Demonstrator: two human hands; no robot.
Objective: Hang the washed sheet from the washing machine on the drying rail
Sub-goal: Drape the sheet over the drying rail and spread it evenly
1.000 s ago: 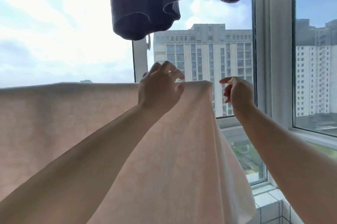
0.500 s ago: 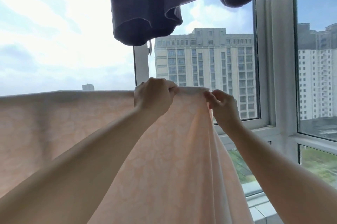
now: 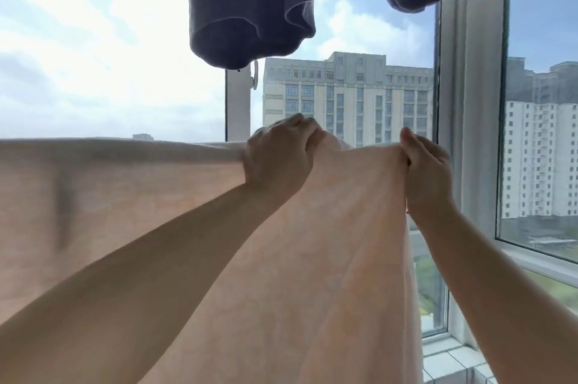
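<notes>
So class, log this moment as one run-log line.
stage: spreading sheet on rail | left hand: grips top edge | right hand: pinches top edge | above: dark garment

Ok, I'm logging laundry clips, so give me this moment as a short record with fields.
sheet: pale peach sheet draped over a line, hanging down
left hand: left hand grips the top edge
right hand: right hand pinches the right end of the top edge
overhead: dark garment hanging above
background: window frame, apartment buildings
</notes>
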